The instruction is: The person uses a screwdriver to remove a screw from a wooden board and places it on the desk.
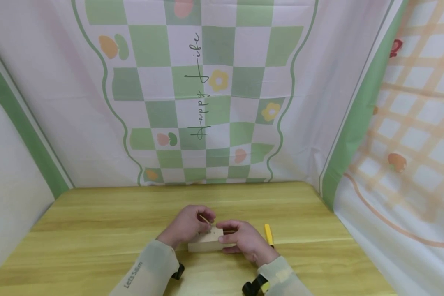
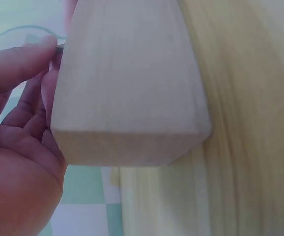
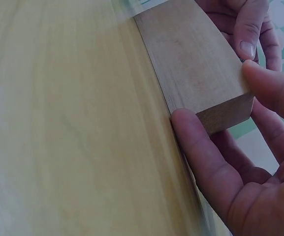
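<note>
A pale wooden block (image 1: 207, 246) lies on the table between the two hands, with small dark spots on its top face. My right hand (image 1: 244, 241) grips the block's right end, its thumb and fingers around the edges. Over the top of the block, my left hand (image 1: 190, 224) has thumb and fingertips brought together on a small dark piece (image 2: 60, 47), mostly hidden by the fingers; I cannot tell its kind. The right wrist view shows the left thumb right at the block's upper edge, close to the right thumb.
A yellow-handled tool (image 1: 268, 235) lies on the wood-grain table (image 1: 107, 230) just beyond the right wrist, which hides its lower end. Behind the table hangs a green checked cloth (image 1: 214, 111), with further cloths on both sides.
</note>
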{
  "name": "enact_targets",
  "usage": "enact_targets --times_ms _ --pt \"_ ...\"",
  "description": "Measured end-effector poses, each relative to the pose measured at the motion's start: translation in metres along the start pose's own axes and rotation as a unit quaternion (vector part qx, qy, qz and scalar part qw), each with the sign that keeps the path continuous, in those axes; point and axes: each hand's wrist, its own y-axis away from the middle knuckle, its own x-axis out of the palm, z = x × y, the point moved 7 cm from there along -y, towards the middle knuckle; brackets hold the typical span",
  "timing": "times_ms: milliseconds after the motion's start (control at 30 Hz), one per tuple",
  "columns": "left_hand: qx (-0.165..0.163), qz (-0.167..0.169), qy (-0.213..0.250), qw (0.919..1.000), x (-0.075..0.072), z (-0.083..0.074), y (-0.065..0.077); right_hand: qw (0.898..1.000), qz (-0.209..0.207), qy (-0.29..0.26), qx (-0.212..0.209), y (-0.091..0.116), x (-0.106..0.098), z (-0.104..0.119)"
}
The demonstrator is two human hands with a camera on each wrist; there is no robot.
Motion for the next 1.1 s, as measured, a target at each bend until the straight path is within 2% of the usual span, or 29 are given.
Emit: enact_targets --times_ms 167,300,433,633,900,1100 --pt "-0.01 -0.016 0.019 0.9997 -0.003 0.0 0.002 1.0 0.001 -0.001 -0.001 -0.001 0.001 -0.001" --pt "-0.028 -0.022 0.056 0.9978 -0.007 0.002 0.003 1.0 0.001 0.001 0.0 -0.002 0.002 0.0" --pt "-0.042 -0.023 0.109 0.9929 -0.01 0.005 0.004 1.0 -0.001 0.003 0.002 -0.001 0.003 0.001" --pt "-0.056 -0.041 0.152 0.9859 -0.021 0.009 0.01 1.0 -0.003 0.003 0.006 -0.001 0.003 0.001" --pt "-0.074 -0.085 0.214 0.9702 -0.047 0.019 0.022 1.0 -0.011 0.011 0.008 -0.002 -0.001 0.0" --pt "-0.083 -0.101 0.217 0.9673 -0.075 0.023 0.046 1.0 -0.011 0.012 0.011 -0.001 -0.002 0.0"
